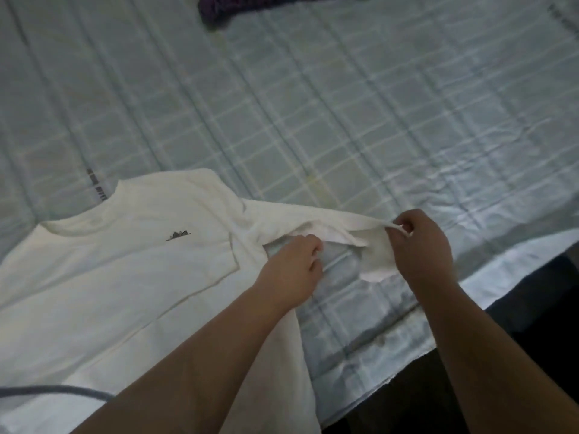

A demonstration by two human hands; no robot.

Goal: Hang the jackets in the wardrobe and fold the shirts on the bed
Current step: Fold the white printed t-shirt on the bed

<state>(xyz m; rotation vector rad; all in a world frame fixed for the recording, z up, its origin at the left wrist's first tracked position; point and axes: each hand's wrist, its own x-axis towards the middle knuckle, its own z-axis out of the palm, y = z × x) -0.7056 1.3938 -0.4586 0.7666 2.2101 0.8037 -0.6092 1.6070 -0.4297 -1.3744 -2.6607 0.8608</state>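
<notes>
Right grip: the right hand (419,245) curls its fingers and pinches the end of the sleeve (313,225), which is drawn taut just above the cover.
Left grip: the left hand (291,267) clasps the same sleeve near the armpit, knuckles up.
Garment: the white shirt (125,277) lies front-up, mostly flat on the bed (344,120), near its edge.
Handling: it looks light, limp and quick to wrinkle. It is probably best taken at cuff and seams, then smoothed once the sleeve is folded across.
Beyond: a dark garment (238,7) lies at the far side, and a grey cable (62,391) crosses the near corner.
</notes>
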